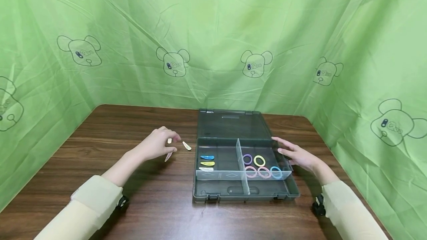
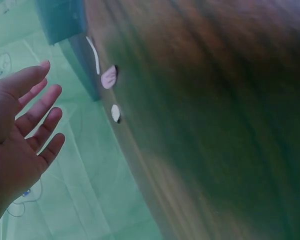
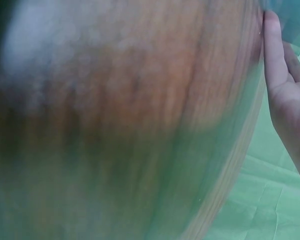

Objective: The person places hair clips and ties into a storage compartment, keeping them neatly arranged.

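My left hand point(image 1: 156, 144) hovers left of the box, its fingers spread and loosely bent with nothing between them, as the left wrist view confirms. Under and beside it on the table lie a pink snap hair clip point(image 2: 109, 78), a small cream clip point(image 2: 115, 113) and a white clip point(image 1: 186, 146). The grey see-through organizer box point(image 1: 220, 197) has its lid point(image 1: 233, 125) laid back. Blue point(image 1: 207, 157), yellow point(image 1: 207, 163) and white point(image 1: 206, 169) clips sit in its back left compartment. Against the box's right side rests my right hand point(image 1: 298, 155), fingers fairly straight.
Several hair ties, among them a purple one point(image 1: 247, 159) and a yellow one point(image 1: 259, 161), lie in the back right compartment. Clear dividers point(image 1: 220, 175) split the box. Green cloth point(image 1: 213, 84) hangs around the wooden table point(image 1: 160, 210).
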### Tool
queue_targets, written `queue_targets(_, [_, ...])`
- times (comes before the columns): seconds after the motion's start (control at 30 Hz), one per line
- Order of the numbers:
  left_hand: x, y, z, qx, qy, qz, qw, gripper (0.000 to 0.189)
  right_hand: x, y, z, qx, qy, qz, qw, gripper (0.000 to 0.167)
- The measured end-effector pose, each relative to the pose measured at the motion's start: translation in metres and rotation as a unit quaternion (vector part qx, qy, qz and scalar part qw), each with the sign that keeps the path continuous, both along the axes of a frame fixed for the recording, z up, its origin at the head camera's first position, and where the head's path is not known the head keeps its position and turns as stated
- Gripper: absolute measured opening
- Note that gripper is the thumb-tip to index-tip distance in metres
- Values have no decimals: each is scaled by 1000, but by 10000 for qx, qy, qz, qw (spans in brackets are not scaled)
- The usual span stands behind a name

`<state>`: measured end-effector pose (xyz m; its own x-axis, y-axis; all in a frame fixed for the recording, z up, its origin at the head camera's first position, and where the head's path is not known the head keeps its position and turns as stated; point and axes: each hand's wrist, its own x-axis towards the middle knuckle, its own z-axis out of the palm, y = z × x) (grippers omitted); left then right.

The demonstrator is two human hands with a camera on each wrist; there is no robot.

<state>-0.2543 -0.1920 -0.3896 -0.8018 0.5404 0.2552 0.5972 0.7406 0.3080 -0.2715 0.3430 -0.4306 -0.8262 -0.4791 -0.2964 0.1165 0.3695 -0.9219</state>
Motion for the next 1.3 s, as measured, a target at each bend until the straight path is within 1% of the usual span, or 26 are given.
queue_targets(0.13, [1, -5, -6, -23, -5, 47, 10000, 32, -1, 0, -1, -8, 19, -6, 10000, 57])
queue_targets(0.27, [-1, -8, -10, -59, -75, 111, 9999, 34, -4, 1, 0, 96, 199, 75, 9997, 56])
queue_targets(0.4, [-2, -10, -15, 10, -291, 154, 9995, 35, -6, 0, 4, 329, 535, 119, 9980, 56])
queue_targets(0.47, [-3, -12, -17, 67, -396, 132, 9991, 34, -6, 0, 6, 486, 726, 69, 9962, 55])
queue_targets(0.57, [-5, -15, -20, 239, -577, 81, 9980, 34, -6, -2, 6, 622, 981, 21, 9932, 54])
queue_targets(0.63, [-7, -18, -22, 378, -754, 67, 9964, 34, -6, -2, 5, 716, 1079, -45, 9916, 54])
queue_targets(0.73, [-9, -22, -25, 512, -988, 114, 9937, 34, -7, -2, 5, 720, 1111, -61, 9912, 54])
queue_targets(1.0, [-12, -25, -27, 522, -1367, 55, 9892, 29, -9, -3, 6, 718, 1130, -109, 9909, 50])
queue_targets(1.13, [-14, -26, -30, 433, -1385, 39, 9894, 27, -10, -3, 6, 660, 945, -180, 9932, 49])
queue_targets(1.3, [-18, -27, -33, 412, -1398, 61, 9893, 26, -8, -2, 7, 634, 765, -219, 9948, 48])
